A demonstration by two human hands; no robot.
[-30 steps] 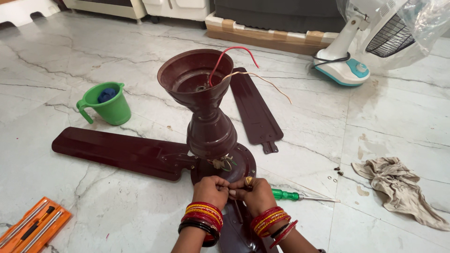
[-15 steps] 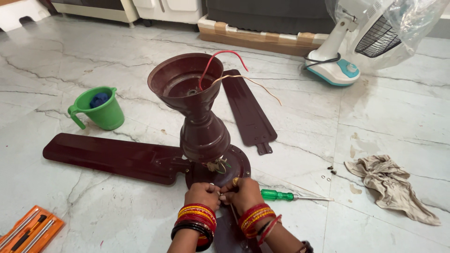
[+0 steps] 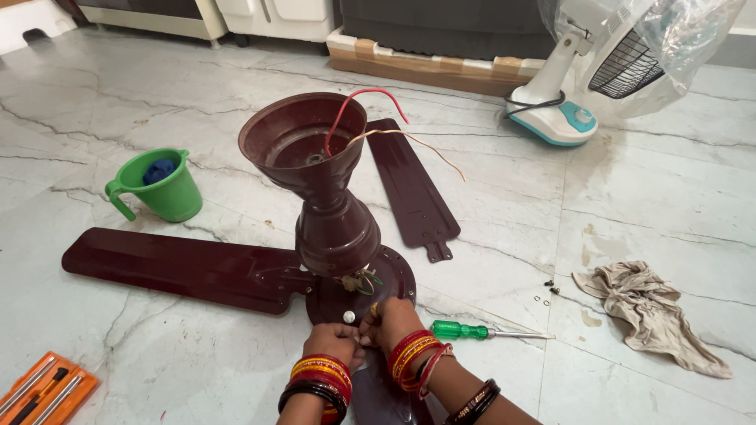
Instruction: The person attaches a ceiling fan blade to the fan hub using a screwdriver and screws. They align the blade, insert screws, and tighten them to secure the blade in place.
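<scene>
A dark maroon ceiling fan (image 3: 331, 236) sits dismantled on the pale veined marble floor (image 3: 118, 102), standing on its round motor housing with the downrod cover and its wide cup-shaped canopy (image 3: 303, 142) pointing up; a red wire (image 3: 370, 94) and a pale wire (image 3: 417, 142) curl out of the canopy. One long blade (image 3: 181, 267) is fixed to the housing and stretches to the left, while a second, detached blade (image 3: 413, 189) lies flat just behind the fan, its forked bracket end toward the camera. At the near rim of the housing, both hands meet on the root of a third blade (image 3: 382, 393) that runs toward the camera: the left hand (image 3: 335, 342) and the right hand (image 3: 394, 323), both wrists stacked with red, gold and black bangles, have their fingertips bunched together and pressed to the joint, apparently pinching something small that is too tiny to identify. A green-handled screwdriver (image 3: 480, 333) lies just right of the right hand. Behind, a white and teal pedestal fan (image 3: 606, 71) wrapped in clear plastic stands at the upper right, and a long brown cardboard package (image 3: 433, 63) lies flat against the dark furniture at the top. A crumpled beige rag (image 3: 654, 311) lies at right, with a few loose screws and washers (image 3: 547, 291) just beside it. A green plastic mug (image 3: 157, 189) holding something blue stands at left, and an orange tool case (image 3: 43, 389) sits in the lower left corner.
</scene>
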